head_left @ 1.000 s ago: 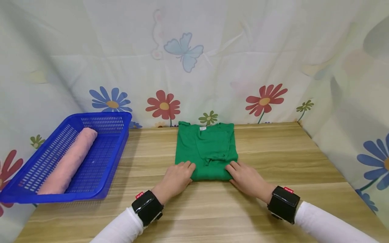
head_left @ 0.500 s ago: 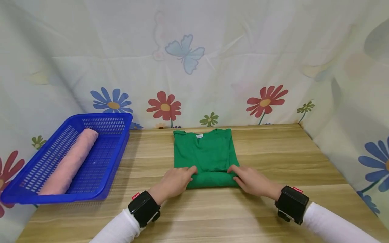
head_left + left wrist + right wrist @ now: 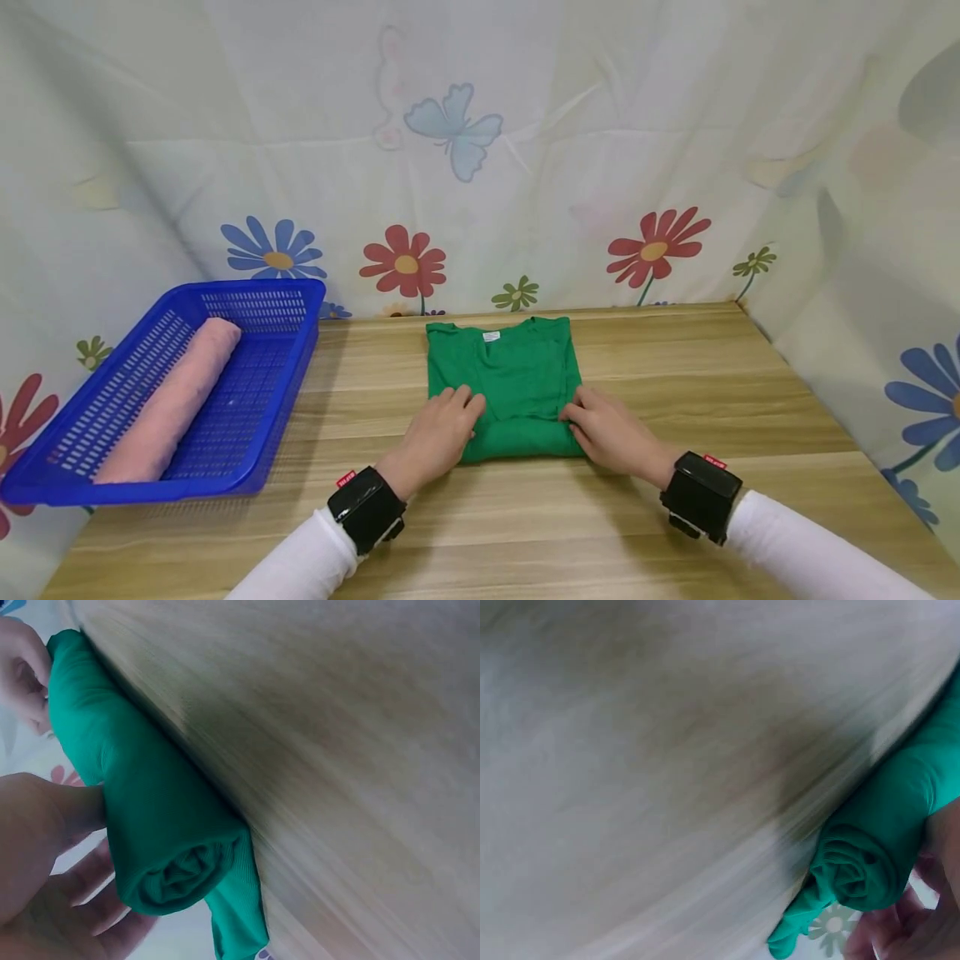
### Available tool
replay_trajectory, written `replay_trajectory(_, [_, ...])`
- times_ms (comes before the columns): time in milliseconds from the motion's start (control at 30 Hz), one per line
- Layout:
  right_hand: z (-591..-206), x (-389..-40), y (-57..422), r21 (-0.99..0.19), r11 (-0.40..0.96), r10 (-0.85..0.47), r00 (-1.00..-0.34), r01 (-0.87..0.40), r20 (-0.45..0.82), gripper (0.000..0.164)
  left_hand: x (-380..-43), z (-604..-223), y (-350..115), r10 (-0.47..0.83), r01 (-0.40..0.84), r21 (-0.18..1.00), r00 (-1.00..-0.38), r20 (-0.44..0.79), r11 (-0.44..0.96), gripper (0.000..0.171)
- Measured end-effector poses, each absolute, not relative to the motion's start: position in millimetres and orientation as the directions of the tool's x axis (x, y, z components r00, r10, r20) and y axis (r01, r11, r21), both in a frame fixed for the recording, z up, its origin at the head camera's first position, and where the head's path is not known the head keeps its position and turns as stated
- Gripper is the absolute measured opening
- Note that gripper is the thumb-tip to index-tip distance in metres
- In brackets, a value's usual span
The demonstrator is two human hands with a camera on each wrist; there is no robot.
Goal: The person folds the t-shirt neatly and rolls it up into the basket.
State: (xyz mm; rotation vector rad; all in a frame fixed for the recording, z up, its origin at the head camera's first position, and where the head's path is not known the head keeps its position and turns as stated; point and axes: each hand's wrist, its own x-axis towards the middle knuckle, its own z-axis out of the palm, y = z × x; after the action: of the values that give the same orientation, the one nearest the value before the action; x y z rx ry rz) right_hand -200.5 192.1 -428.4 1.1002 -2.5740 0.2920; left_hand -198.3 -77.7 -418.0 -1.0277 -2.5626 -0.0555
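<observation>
A green shirt (image 3: 523, 371) lies on the wooden table, its near part wound into a thick roll and its far part flat, with a white neck label (image 3: 491, 337) showing. My left hand (image 3: 442, 429) grips the left end of the roll; in the left wrist view the thumb lies against the rolled cloth (image 3: 161, 799) with fingers bent past it, and the coiled layers show at that end. At the other end my right hand (image 3: 611, 432) holds the roll between thumb and fingers. The right wrist view shows a spiral of cloth (image 3: 859, 874) there, with some fingers partly hidden.
On the left stands a blue plastic basket (image 3: 288, 392) holding a rolled pink cloth (image 3: 176, 396). A flower-printed curtain (image 3: 525, 208) hangs behind the table (image 3: 697, 375) and down both sides. Black bands (image 3: 367, 508) circle both wrists.
The shirt has been pulled toward me and its near edge rolled thicker, hiding the hanging cord. Since half a second ago both hands have shifted their fingers forward over the roll.
</observation>
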Motion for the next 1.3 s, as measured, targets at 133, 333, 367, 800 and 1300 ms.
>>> replay_trajectory(133, [-430.1, -200.6, 188.8, 0.013, 0.692, -0.664, -0.629, -0.722, 0.404, 0.008, -198.4, -417.3, -75.8, 0.656, 0.671, -0.11, -0.655, 0.376, 0.733, 0.018])
replay_trajectory(333, [-430.7, -198.5, 183.7, 0.037, 0.667, -0.682, -0.589, -0.744, 0.434, 0.008, -196.2, -421.7, -73.7, 0.637, 0.655, -0.12, -0.65, 0.414, 0.746, 0.016])
replay_trajectory(367, [-430.6, -197.8, 182.9, 0.045, 0.665, -0.682, -0.582, -0.745, 0.442, 0.009, -196.2, -422.8, -73.7, 0.637, 0.653, -0.129, -0.644, 0.423, 0.746, 0.016])
replay_trajectory(800, [-428.3, -190.8, 187.6, 0.096, 0.684, -0.695, -0.605, -0.723, 0.389, 0.035, -192.9, -416.4, -79.3, 0.646, 0.649, -0.123, -0.683, 0.341, 0.751, 0.018])
replay_trajectory(1300, [-429.8, -197.2, 185.4, 0.078, 0.706, -0.685, -0.651, -0.704, 0.328, 0.031, -196.1, -422.4, -77.2, 0.659, 0.618, -0.232, -0.683, 0.315, 0.751, 0.033])
